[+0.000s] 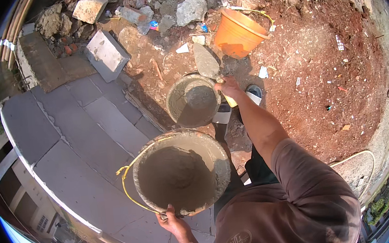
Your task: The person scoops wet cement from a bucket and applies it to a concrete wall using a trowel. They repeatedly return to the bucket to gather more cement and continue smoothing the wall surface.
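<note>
My left hand (174, 224) grips the near rim of a mortar-crusted bucket (221, 159), thumb over the edge and fingers underneath. Grey wet mortar (176, 178) lies inside it, and a yellow rope handle (124, 186) hangs out on the left. My right hand (230, 88) is closed round the pale yellow handle of a trowel (206, 61). The trowel's grey, mortar-coated blade points away from me, above the far right rim of a second bucket (171, 98). That bucket stands on the ground and has grey mortar in it.
A grey block wall (76, 119) runs along the left, with a loose pale block (107, 55) beyond it. An orange bucket (237, 34) sits tilted at the far side, near rubble chunks (191, 10). Reddish soil (323, 79) slopes up on the right. A hose (371, 155) curves at lower right.
</note>
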